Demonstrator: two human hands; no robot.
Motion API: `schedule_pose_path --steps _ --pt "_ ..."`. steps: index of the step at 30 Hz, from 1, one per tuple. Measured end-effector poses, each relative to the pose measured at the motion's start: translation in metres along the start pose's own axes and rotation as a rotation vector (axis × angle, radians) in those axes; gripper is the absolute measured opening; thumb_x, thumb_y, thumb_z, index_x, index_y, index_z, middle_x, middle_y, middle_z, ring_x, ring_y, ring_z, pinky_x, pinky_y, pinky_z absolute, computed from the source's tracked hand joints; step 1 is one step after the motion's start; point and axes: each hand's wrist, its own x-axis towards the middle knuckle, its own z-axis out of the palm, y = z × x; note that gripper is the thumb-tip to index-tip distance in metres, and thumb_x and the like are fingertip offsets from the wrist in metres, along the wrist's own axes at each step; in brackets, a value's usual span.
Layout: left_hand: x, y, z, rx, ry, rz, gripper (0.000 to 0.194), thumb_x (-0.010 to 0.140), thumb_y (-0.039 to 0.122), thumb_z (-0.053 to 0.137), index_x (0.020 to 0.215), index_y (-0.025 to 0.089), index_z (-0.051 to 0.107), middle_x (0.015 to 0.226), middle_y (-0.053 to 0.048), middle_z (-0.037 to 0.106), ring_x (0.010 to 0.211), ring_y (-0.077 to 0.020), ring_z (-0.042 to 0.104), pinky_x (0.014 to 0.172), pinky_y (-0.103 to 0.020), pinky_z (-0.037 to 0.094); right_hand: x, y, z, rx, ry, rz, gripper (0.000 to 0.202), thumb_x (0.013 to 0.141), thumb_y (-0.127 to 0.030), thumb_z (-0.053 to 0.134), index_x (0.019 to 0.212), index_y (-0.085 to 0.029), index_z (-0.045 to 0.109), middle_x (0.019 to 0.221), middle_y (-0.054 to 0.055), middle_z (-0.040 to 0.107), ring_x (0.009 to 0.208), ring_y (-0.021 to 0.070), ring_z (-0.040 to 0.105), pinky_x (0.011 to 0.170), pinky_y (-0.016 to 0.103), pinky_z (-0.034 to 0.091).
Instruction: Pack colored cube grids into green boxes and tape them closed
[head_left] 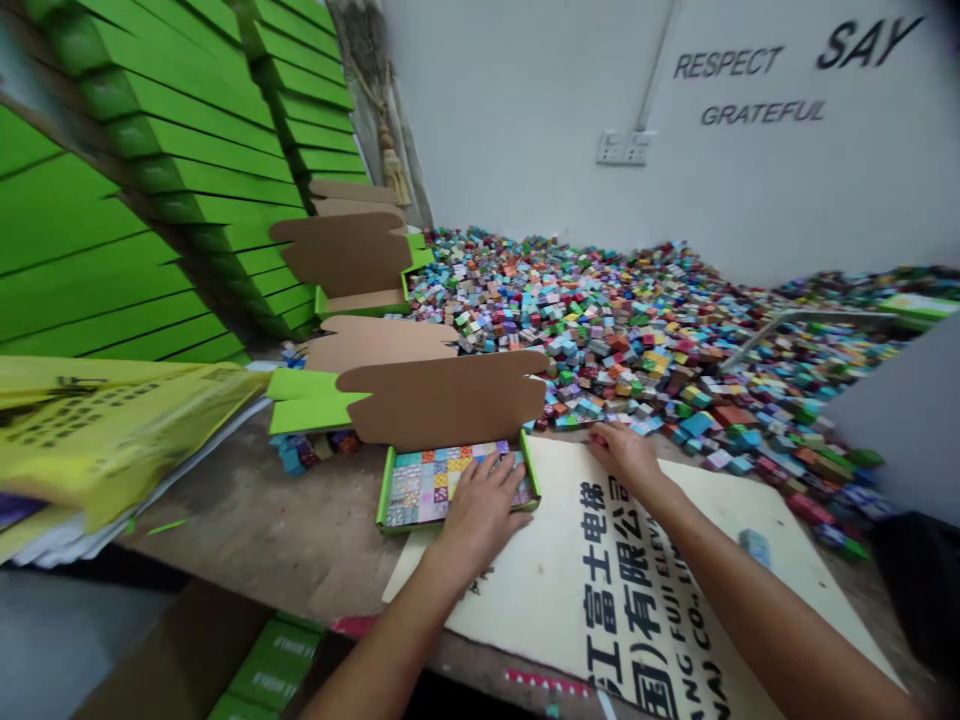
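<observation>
An open green cardboard box (382, 490) with a raised brown lid (450, 400) stands on the table, filled with rows of small patterned paper-covered blocks (420, 480). My left hand (484, 500) lies over the blocks on the box's right side, fingers spread and palm down. Beside the near edge of the block heap, my right hand (626, 460) has its fingertips pinched together on a small dark red block (600, 438), mostly covered by the fingers. Under my right forearm lies a cream board (555, 580) with black printed characters. A single pale blue block (754, 547) rests on it.
A large heap of colourful blocks (600, 310) spreads along the wall. More open boxes (360, 260) stand behind the filled one. Green boxes (172, 170) are stacked high at left. A yellow plastic bag (120, 430) lies over papers on the left.
</observation>
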Motion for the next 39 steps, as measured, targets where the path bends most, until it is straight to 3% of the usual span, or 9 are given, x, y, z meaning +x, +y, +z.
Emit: schedule_pose_path --steps 4,7,13,19,25,28,31,36,39 --pt "-0.003 0.002 0.003 0.016 0.013 0.002 0.056 0.079 0.042 0.063 0.128 0.022 0.047 0.141 -0.005 0.043 0.130 -0.0283 0.033 0.107 -0.048 0.026 -0.003 -0.020 -0.008 0.172 0.015 -0.032 0.019 0.083 -0.026 0.050 0.099 -0.021 0.061 0.087 0.004 0.066 0.079 0.0191 0.060 0.067 0.027 0.041" --pt "-0.002 0.001 0.006 0.013 0.045 0.001 0.055 0.080 0.042 0.062 0.129 0.021 0.046 0.140 -0.005 0.043 0.130 -0.0282 0.032 0.107 -0.048 0.026 0.001 -0.059 -0.020 0.424 -0.001 -0.195 0.022 0.088 -0.030 0.048 0.108 -0.023 0.054 0.093 0.001 0.067 0.082 0.0158 0.061 0.072 0.025 0.043" --pt "-0.004 0.001 0.012 0.001 0.110 0.003 0.056 0.080 0.041 0.062 0.129 0.022 0.044 0.135 -0.005 0.047 0.127 -0.0283 0.034 0.107 -0.047 0.024 0.024 -0.126 -0.014 -0.116 -0.047 -0.516 0.017 0.089 -0.016 0.045 0.088 -0.016 0.062 0.084 0.008 0.064 0.081 0.0204 0.054 0.074 0.031 0.035" --pt "-0.002 0.000 0.011 0.015 0.091 0.008 0.052 0.078 0.036 0.064 0.125 0.020 0.049 0.135 -0.007 0.048 0.126 -0.0299 0.035 0.107 -0.047 0.025 0.025 -0.139 -0.001 -0.239 -0.103 -0.425 0.017 0.087 -0.014 0.045 0.088 -0.014 0.062 0.091 0.014 0.063 0.089 0.0268 0.053 0.075 0.039 0.032" --pt "0.003 -0.003 0.005 0.062 0.075 0.048 0.044 0.079 0.032 0.062 0.120 0.018 0.054 0.128 -0.010 0.053 0.122 -0.0302 0.040 0.103 -0.047 0.030 0.015 -0.142 -0.007 -0.178 -0.204 -0.461 0.015 0.086 -0.018 0.048 0.091 -0.017 0.062 0.084 0.008 0.067 0.079 0.0206 0.059 0.077 0.036 0.035" --pt "0.005 -0.005 0.005 0.077 0.114 0.107 0.041 0.081 0.033 0.060 0.120 0.020 0.053 0.127 -0.009 0.053 0.118 -0.0291 0.045 0.099 -0.045 0.036 0.006 -0.129 -0.020 -0.113 -0.199 -0.468 0.019 0.086 -0.020 0.049 0.102 -0.022 0.059 0.091 0.003 0.068 0.081 0.0177 0.062 0.079 0.033 0.037" --pt "0.004 -0.016 0.006 0.107 0.146 0.142 0.036 0.083 0.036 0.058 0.116 0.022 0.057 0.125 -0.008 0.056 0.116 -0.0281 0.048 0.097 -0.044 0.039 -0.013 -0.097 -0.034 0.094 -0.059 -0.456 0.026 0.087 -0.017 0.047 0.108 -0.027 0.058 0.106 0.001 0.066 0.095 0.0161 0.060 0.082 0.031 0.039" --pt "0.002 -0.044 -0.002 0.193 0.164 0.043 0.035 0.084 0.039 0.056 0.114 0.021 0.059 0.124 -0.009 0.057 0.114 -0.0300 0.051 0.094 -0.046 0.040 -0.049 0.010 -0.053 0.393 0.187 -0.129 0.025 0.087 -0.019 0.045 0.104 -0.024 0.063 0.107 0.002 0.066 0.096 0.0161 0.059 0.082 0.030 0.044" --pt "0.008 -0.034 -0.014 0.201 0.212 0.042 0.039 0.081 0.043 0.057 0.114 0.021 0.059 0.123 -0.011 0.058 0.114 -0.0320 0.051 0.093 -0.049 0.041 -0.062 0.076 -0.057 0.377 0.285 0.131 0.025 0.083 -0.021 0.046 0.100 -0.022 0.065 0.103 0.005 0.066 0.094 0.0209 0.060 0.081 0.035 0.046"
